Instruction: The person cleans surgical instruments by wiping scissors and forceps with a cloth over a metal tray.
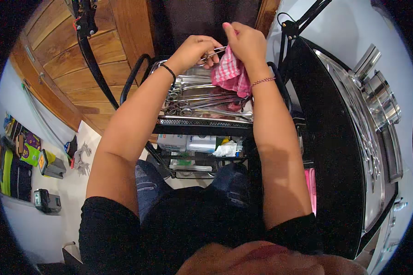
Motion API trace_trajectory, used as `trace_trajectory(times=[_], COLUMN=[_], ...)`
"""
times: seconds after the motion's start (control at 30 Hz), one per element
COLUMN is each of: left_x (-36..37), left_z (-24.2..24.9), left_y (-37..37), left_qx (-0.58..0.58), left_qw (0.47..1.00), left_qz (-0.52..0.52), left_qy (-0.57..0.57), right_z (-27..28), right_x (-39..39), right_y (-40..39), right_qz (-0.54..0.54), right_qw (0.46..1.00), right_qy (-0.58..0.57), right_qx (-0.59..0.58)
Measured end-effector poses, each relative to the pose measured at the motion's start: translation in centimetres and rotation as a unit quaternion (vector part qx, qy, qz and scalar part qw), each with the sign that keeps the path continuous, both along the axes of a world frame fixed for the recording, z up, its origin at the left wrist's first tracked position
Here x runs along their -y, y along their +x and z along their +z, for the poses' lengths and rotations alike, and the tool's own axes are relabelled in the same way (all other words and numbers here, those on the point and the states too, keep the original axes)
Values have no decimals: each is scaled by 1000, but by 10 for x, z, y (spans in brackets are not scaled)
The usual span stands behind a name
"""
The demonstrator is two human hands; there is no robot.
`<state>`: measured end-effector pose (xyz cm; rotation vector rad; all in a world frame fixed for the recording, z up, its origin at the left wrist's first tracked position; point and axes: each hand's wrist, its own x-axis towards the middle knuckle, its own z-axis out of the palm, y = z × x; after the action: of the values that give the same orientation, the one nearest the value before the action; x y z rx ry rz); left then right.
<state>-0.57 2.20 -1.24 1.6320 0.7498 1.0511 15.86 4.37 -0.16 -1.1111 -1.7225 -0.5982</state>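
Note:
My left hand (pixel 193 52) is closed around the handle end of a slim ring-handled metal instrument (pixel 220 49), scissors or a clamp. A pink-and-white checked cloth (pixel 230 72) hangs from my right hand (pixel 248 44), whose fingers are wrapped round it where the instrument's other end meets the cloth; that end is hidden. Both hands are raised over the far side of a shiny metal tray (pixel 248 110). Several long ring-handled instruments (pixel 202 101) lie in the tray, their rings mostly toward the left. The cloth's lower edge hangs over them.
The tray sits on a black cart (pixel 205 129) with side handles; boxes and packets (pixel 202 143) fill its lower shelf. To the right, a black table (pixel 328 137) bears a long tray of instruments (pixel 369 146) and steel containers (pixel 382 98). Black jointed arms (pixel 94 59) rise beside the cart.

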Motion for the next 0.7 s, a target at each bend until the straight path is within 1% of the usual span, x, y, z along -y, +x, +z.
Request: trace_trajectory(times=[0.07, 0.2, 0.27, 0.3, 0.37, 0.57, 0.7], left_x=[-2, -5, -3, -1, 1, 2, 4], left_z=[1, -1, 0, 2, 3, 3, 5], left_y=[0, 2, -1, -2, -3, -2, -1], left_qx=[5, 22, 23, 25, 28, 10, 19], left_qw=[1000, 1000, 999, 999, 998, 999, 999], left_qz=[-4, -16, -26, -35, -51, -40, -31], left_qy=[-4, -13, -9, -5, 3, 2, -21], right_z=[3, 7, 6, 7, 8, 9, 5], right_x=[5, 15, 10, 6, -1, 0, 6], right_y=[-6, -12, -4, 3, 14, 12, -9], right_qz=[4, 40, 16, 16, -51, -83, -4], right_qw=[1000, 997, 1000, 1000, 997, 995, 997], right_qy=[9, -26, -4, -3, -12, -31, -74], right_qx=[11, 63, 15, 16, -49, -52, 18])
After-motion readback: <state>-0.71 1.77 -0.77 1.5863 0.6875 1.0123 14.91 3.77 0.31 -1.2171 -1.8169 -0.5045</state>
